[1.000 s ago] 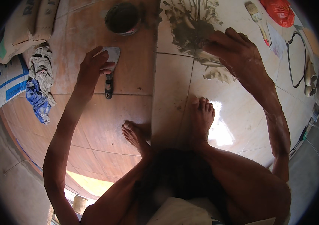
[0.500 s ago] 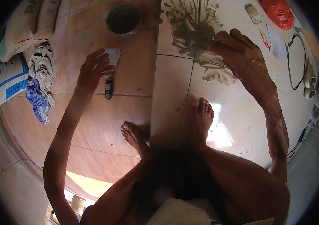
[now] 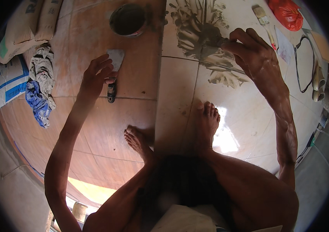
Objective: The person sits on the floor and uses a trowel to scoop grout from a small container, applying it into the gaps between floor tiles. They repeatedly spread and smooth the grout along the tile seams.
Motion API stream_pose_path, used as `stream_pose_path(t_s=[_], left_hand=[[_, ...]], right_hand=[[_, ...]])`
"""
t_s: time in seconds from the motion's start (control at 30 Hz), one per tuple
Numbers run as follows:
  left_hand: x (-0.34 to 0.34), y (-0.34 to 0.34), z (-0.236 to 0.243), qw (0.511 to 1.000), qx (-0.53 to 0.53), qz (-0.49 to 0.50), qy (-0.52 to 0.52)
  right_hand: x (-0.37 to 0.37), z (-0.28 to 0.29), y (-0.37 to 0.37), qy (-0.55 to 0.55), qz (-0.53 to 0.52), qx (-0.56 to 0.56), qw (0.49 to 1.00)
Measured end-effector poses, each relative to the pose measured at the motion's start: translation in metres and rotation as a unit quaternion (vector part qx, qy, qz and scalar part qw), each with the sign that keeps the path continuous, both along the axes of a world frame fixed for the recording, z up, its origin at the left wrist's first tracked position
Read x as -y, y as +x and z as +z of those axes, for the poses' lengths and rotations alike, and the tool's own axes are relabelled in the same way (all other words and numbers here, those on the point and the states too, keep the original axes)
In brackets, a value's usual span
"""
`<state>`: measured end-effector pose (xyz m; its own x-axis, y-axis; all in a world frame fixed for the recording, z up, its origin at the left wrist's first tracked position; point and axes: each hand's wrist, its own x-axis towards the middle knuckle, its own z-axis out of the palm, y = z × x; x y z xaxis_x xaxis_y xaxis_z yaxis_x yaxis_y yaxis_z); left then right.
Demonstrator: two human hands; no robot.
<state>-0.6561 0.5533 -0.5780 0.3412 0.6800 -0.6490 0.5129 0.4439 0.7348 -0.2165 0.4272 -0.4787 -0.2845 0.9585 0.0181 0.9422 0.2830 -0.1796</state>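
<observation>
My right hand [image 3: 255, 54] is over the pale tiles at the right, its thumb and fingers pinched together. A small dark piece seems to show at the fingertips, too unclear to name. Wet grey grout [image 3: 207, 38] is smeared in streaks across the tile joints beside those fingertips. On the left, my left hand [image 3: 98, 73] hovers with loosely bent fingers apart, holding nothing that I can see. Right beside it a putty knife [image 3: 111, 92] lies on the brown tiles, its pale wide blade partly behind the fingers and its dark handle toward me.
A dark bucket [image 3: 127, 20] stands beyond the putty knife. Paper sacks [image 3: 25, 23], a white-and-blue bag [image 3: 7, 87] and a crumpled cloth [image 3: 40, 85] lie at the left. At the right are a wide brush [image 3: 264, 21], a red plastic bag [image 3: 287, 14], a black strap [image 3: 296, 62] and sandals [image 3: 319, 83].
My right hand has shifted a little to the right, away from the middle of the smear. My left hand has drawn slightly nearer to me, uncovering more of the putty knife's blade.
</observation>
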Motion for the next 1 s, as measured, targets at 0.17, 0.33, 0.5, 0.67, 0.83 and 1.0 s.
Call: stream_pose_path(t_s=[0.17, 0.33, 0.5, 0.67, 0.83, 1.0], left_hand=[[0.003, -0.006, -0.003, 1.0, -0.011, 0.001, -0.006], [0.001, -0.007, 0.003, 1.0, -0.002, -0.007, 0.006], [0.008, -0.013, -0.007, 1.0, -0.02, -0.001, -0.007], [0.006, -0.01, -0.001, 0.999, -0.02, -0.025, 0.02], [0.01, -0.018, -0.006, 1.0, -0.022, -0.007, -0.004], [0.008, -0.022, -0.013, 1.0, -0.015, -0.002, -0.023]], right_hand=[[-0.021, -0.016, -0.015, 0.05, 0.041, -0.015, 0.998], [0.008, -0.001, 0.0, -0.011, 0.001, -0.024, 1.0], [0.006, -0.007, -0.014, 0.002, 0.037, -0.018, 0.999], [0.022, -0.005, 0.007, -0.012, 0.017, -0.039, 0.999], [0.053, -0.009, 0.063, -0.021, -0.06, -0.014, 0.998], [0.04, -0.018, 0.046, -0.026, -0.048, -0.036, 0.998]])
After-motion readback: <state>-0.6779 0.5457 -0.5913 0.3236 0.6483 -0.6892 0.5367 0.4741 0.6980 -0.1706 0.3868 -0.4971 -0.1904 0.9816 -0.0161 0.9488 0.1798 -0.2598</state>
